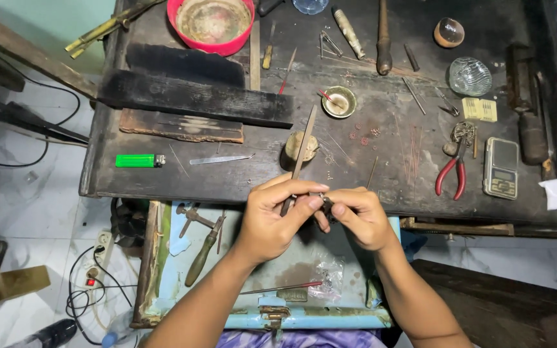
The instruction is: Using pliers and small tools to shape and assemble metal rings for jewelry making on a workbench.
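1. File (301,151), long, flat and thin, sits pinched in the left hand (272,219), slanting up and away over the table (381,174) edge.
2. Right hand (356,216) is closed on a tiny dark piece (325,205) I can't make out, pressed right against the file's lower end, so both hands meet fingertip to fingertip.
3. Just past the file's tip: a small round wooden block (298,149) and a little brass bowl (339,101).
4. Right side has red-handled pliers (451,173) next to a pocket scale (501,167).
5. Left side has a green lighter (138,160) and a charred black board (195,96).
6. Below the hands, an open pale blue drawer (259,270) holds old tools.
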